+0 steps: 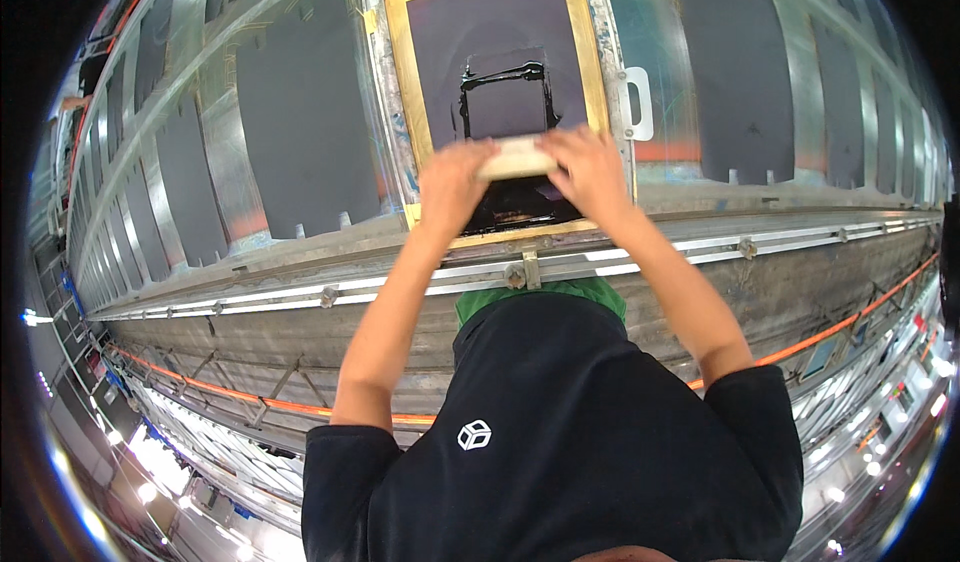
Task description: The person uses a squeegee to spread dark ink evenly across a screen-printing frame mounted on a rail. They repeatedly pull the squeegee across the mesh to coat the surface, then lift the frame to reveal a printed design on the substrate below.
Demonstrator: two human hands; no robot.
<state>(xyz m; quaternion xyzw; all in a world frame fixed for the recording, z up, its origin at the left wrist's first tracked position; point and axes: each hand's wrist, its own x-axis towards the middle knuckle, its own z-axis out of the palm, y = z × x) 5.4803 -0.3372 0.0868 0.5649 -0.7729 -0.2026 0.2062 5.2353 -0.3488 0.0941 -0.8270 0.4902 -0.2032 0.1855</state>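
A squeegee with a pale wooden handle [517, 158] lies across the lower part of a printing screen. My left hand [455, 184] is closed round its left end, and my right hand [588, 167] grips the right end. The screen's dark mesh [487, 24] is bordered by yellow tape [402, 74]. Beyond the squeegee, wet black ink [510, 75] forms a rough rectangular outline. More glossy black ink [520, 205] lies between the squeegee and the screen's near edge. The squeegee's blade is hidden, and some of my fingers are slightly blurred.
A white handle [638, 104] sticks out from the screen's right side. Dark rectangular panels [310, 112] lie along the long table on both sides. A metal rail with clamps [515, 276] runs along the near edge, close to my body. Below it passes an orange tube [250, 396].
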